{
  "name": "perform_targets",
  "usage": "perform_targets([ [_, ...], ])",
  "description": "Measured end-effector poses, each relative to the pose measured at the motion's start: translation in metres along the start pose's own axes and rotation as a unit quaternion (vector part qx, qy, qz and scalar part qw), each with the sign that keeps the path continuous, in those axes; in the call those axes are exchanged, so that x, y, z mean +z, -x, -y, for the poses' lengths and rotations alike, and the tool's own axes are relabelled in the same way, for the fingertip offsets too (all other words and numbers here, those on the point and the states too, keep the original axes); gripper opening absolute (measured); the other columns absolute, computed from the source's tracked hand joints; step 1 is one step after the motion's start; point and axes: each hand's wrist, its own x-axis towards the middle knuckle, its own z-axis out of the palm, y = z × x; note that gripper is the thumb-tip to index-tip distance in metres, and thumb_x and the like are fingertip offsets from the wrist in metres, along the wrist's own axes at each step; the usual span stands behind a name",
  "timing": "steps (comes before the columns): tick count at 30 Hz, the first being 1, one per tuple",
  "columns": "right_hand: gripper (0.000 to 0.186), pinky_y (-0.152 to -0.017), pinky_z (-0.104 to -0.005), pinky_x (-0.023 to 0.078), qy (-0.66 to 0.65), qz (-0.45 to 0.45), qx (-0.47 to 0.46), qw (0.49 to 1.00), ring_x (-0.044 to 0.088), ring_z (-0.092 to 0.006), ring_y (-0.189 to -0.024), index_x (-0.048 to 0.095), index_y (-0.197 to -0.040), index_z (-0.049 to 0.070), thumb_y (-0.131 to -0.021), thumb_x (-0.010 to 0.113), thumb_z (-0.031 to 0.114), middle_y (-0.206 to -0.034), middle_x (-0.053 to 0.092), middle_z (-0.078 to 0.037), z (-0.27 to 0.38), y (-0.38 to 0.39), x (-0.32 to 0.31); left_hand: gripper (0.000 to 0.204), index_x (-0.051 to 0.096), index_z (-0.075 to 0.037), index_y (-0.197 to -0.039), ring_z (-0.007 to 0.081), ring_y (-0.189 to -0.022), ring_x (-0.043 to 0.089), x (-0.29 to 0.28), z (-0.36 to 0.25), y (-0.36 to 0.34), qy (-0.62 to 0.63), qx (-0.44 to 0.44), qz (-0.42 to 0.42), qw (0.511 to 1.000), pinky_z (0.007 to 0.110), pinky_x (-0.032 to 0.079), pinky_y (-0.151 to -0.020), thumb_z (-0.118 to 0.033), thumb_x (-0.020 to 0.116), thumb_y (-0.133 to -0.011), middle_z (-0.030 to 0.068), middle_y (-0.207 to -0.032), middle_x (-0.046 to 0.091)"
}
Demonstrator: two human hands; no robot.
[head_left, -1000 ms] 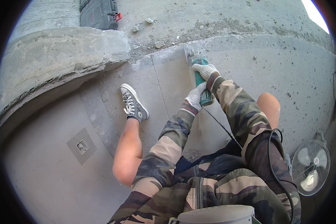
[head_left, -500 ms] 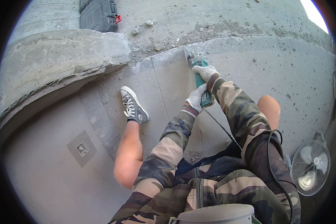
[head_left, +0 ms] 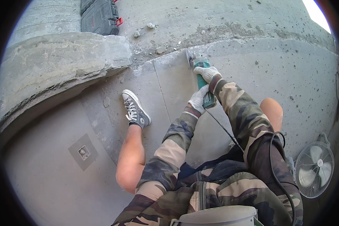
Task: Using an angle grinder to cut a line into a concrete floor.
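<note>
A teal angle grinder (head_left: 202, 83) is held in both gloved hands over the concrete. My right hand (head_left: 208, 73), in a white knit glove, wraps its front body close to the head. Around the rear of the body, near the cord end, closes my left hand (head_left: 198, 98), gloved likewise. The grinder's disc (head_left: 189, 58) stands on edge at the worn concrete border (head_left: 169, 56); I cannot tell how deep it meets the surface. A dark power cord (head_left: 224, 129) runs from the tool back toward my right leg and over my right sleeve.
A broken-edged raised concrete slab (head_left: 64, 52) lies at the left, with a dark tool case (head_left: 100, 18) behind it. Rubble pieces (head_left: 161, 50) lie along the border. My sneaker (head_left: 136, 109) is planted left of a floor crack. A fan (head_left: 313, 169) stands at the right, and a square floor drain (head_left: 83, 152) lies at the left.
The view has shifted very slightly, so the surroundings sit a little lower. Both hands keep their grip, and the grinder stays almost in the same place. The fan's blades have turned.
</note>
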Motion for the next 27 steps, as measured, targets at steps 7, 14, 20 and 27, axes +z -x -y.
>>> perform_targets([
  [7,0.054,-0.066,-0.037,0.052,0.011,-0.007,-0.001,1.0,0.064,-0.0256,-0.072,0.065,-0.097,-0.005,-0.063,0.074,0.036,-0.084,0.065,-0.016,0.0,-0.006,0.0,0.03,0.056,-0.01,-0.111,0.0209,-0.074,0.067,-0.001,-0.002,-0.004,0.013,0.001,-0.003,1.0,0.037,0.059,-0.059,-0.031,0.06,-0.089,0.0072,-0.093,0.066],
  [14,0.054,-0.067,-0.0371,0.052,0.015,-0.001,0.007,1.0,0.064,-0.0257,-0.073,0.065,-0.097,-0.005,-0.062,0.074,0.036,-0.085,0.065,-0.015,0.008,-0.001,0.0,0.03,0.056,-0.01,-0.111,0.0203,-0.076,0.066,0.001,-0.006,-0.002,-0.001,0.004,-0.007,1.0,0.037,0.059,-0.06,-0.031,0.061,-0.089,0.0066,-0.093,0.066],
  [20,0.055,-0.066,-0.0374,0.052,0.024,-0.005,-0.005,1.0,0.064,-0.0261,-0.072,0.065,-0.097,-0.005,-0.062,0.074,0.037,-0.085,0.065,-0.015,0.005,-0.01,-0.002,0.029,0.057,-0.01,-0.11,0.0203,-0.077,0.066,0.004,-0.009,-0.004,-0.005,0.001,-0.002,1.0,0.036,0.059,-0.06,-0.03,0.061,-0.089,0.0066,-0.092,0.066],
  [27,0.056,-0.066,-0.0387,0.052,0.022,-0.002,-0.01,1.0,0.064,-0.027,-0.073,0.064,-0.098,-0.006,-0.064,0.074,0.037,-0.085,0.065,-0.016,0.01,-0.01,0.002,0.028,0.057,-0.009,-0.111,0.0206,-0.075,0.066,0.0,-0.012,-0.008,0.0,0.021,-0.005,1.0,0.035,0.059,-0.061,-0.028,0.059,-0.09,0.0068,-0.092,0.066],
])
